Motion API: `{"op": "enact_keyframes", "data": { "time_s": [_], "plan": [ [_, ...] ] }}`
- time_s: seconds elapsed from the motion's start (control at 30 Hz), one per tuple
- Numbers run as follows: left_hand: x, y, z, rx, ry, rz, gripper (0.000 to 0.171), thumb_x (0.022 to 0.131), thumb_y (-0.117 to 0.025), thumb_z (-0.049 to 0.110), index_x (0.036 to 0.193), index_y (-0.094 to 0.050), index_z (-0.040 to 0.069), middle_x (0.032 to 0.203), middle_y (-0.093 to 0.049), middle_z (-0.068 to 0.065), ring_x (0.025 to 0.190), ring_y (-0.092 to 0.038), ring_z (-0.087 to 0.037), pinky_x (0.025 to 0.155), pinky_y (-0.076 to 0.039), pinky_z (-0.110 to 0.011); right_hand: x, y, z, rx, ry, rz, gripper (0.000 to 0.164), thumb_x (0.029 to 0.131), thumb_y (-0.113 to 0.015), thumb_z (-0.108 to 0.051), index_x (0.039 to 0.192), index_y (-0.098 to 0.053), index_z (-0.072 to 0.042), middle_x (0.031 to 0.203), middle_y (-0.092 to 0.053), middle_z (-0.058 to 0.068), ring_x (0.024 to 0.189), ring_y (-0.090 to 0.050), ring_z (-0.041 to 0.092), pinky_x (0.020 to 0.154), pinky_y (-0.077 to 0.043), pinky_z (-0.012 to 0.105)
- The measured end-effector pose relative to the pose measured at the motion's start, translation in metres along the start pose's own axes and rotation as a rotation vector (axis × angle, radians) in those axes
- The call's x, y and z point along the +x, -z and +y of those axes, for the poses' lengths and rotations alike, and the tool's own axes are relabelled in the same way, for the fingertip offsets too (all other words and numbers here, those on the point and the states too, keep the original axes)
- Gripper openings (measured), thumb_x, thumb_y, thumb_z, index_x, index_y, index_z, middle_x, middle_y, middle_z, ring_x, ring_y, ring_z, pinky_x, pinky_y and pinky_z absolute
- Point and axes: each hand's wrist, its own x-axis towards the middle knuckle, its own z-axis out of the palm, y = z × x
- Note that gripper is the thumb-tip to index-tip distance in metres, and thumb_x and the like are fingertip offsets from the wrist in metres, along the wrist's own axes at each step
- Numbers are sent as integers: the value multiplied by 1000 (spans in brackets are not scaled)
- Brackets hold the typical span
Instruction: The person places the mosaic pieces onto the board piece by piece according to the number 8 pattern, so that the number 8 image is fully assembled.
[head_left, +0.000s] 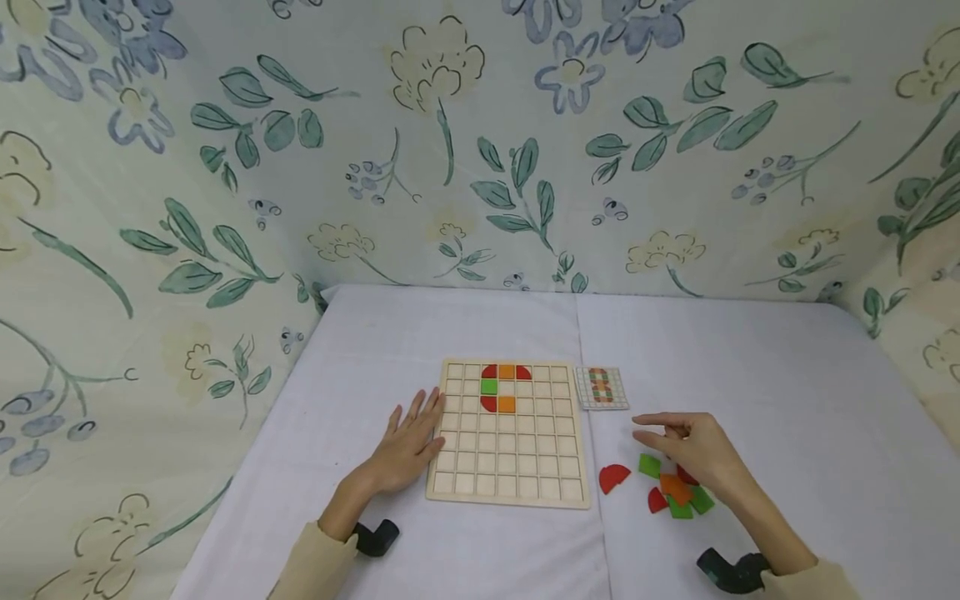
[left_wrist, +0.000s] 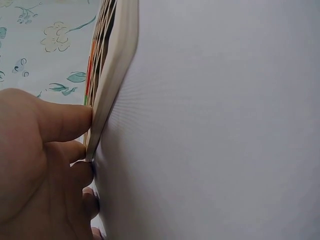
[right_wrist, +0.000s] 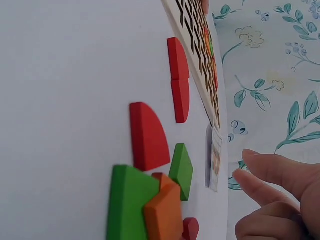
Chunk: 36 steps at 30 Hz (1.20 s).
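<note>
A wooden grid board (head_left: 510, 462) lies on the table; several red, orange and green pieces fill cells near its top. My left hand (head_left: 408, 442) rests along the board's left edge, fingers spread, with the thumb touching the frame in the left wrist view. My right hand (head_left: 697, 446) hovers above a loose pile, thumb and index finger extended with a gap between them and nothing held; its other fingers are curled in. Under it lie green pieces (head_left: 680, 510), an orange piece (head_left: 676, 489) and red pieces (head_left: 657, 500), some overlapping and partly hidden by the hand.
A small pattern card (head_left: 602, 389) lies against the board's upper right side. Two red quarter-round pieces (head_left: 614, 478) sit together between board and pile. White cloth (head_left: 787, 375) covers the table, and a floral curtain (head_left: 480, 150) hangs behind it.
</note>
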Motion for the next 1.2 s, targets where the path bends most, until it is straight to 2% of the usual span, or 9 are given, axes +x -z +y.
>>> {"op": "enact_keyframes", "data": {
  "time_s": [0.27, 0.6, 0.77, 1.0, 1.2],
  "plan": [
    [-1, -2, -2, -59, -37, 39, 66, 110, -45, 23, 165, -15, 1, 174, -9, -18, 162, 1, -41, 126, 5, -68, -9, 6, 21, -54, -43, 53, 47, 93, -77, -39, 127, -74, -6, 64, -41, -1, 59, -41, 14, 47, -31, 25],
    [-1, 1, -1, -7, -7, -3, 66, 112, -42, 26, 166, -10, 5, 175, -3, -11, 163, 5, -36, 128, 4, -65, -16, 11, 35, -54, -73, 94, 51, 90, -79, -40, 127, -73, -5, 62, -39, -1, 58, -38, 13, 46, -29, 29],
    [0, -2, -2, -37, -27, 16, 65, 111, -43, 25, 166, -13, 3, 175, -6, -14, 163, 4, -39, 127, 5, -66, -18, 13, 41, -57, -101, 94, 55, 90, -80, -43, 128, -73, -4, 60, -39, -1, 57, -38, 14, 47, -29, 29],
    [3, -7, -9, -16, -10, 15, 67, 112, -42, 29, 166, -9, 9, 176, -2, -7, 164, 6, -34, 128, 6, -62, -20, 11, 47, -32, -147, 96, 58, 88, -81, -45, 128, -73, -5, 61, -40, 0, 59, -39, 15, 48, -30, 30],
    [1, -3, -3, -23, -17, 12, 66, 111, -43, 25, 166, -12, 5, 176, -5, -12, 163, 4, -37, 128, 5, -65, -19, 9, 46, -32, -159, 110, 54, 87, -82, -41, 126, -74, -4, 59, -40, -1, 57, -39, 15, 47, -30, 29]
  ]
}}
